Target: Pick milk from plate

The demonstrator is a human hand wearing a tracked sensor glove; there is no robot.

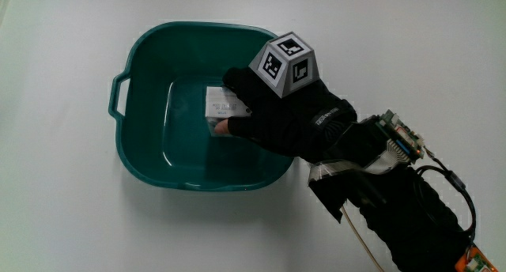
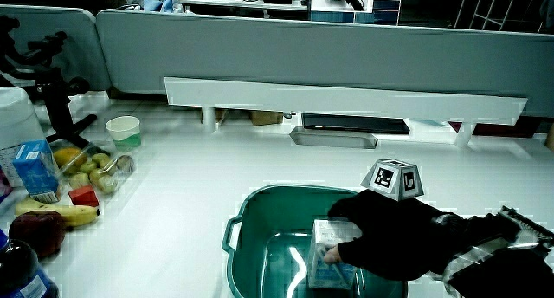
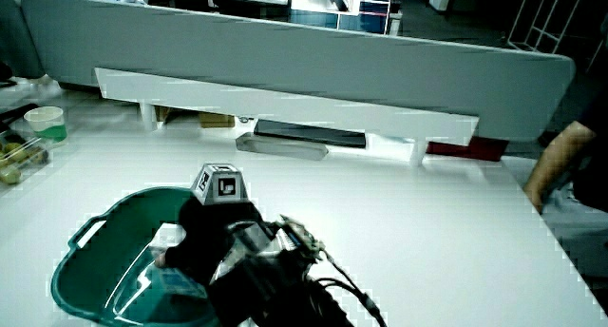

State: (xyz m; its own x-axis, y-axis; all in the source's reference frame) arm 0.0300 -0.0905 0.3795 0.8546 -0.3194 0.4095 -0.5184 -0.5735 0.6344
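Office/lab: low partition [image 2: 286, 51] w/ desks, white table [image 1: 63, 217]

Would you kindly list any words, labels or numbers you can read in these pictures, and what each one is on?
No text can be read.
Milk carton in the teal basin: grey print on its top, too blurred to read.
Cube on the hand: black-and-white patterns only, no letters.
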